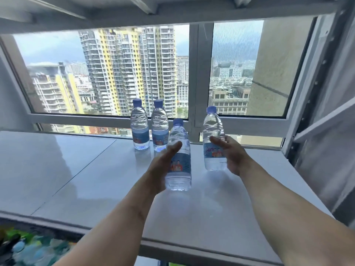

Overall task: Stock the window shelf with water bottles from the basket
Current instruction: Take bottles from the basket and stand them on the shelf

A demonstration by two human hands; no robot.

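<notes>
My left hand (163, 166) grips a clear water bottle (179, 169) with a blue cap and blue label, upright over the middle of the grey window shelf (76, 169). To its right, my right hand (233, 156) holds a second, matching bottle (213, 131), its base at or just above the shelf. Two more such bottles, the back left one (139, 127) and the back right one (159, 127), stand side by side near the window. At the bottom left, blurred, lies the basket (28, 246) with bluish bottles in it.
The window frame (199, 83) rises right behind the bottles. A grey metal upright and shelf bracket (315, 116) close off the right side. Another shelf board (172, 14) runs overhead. The shelf's front edge (192, 248) crosses under my forearms.
</notes>
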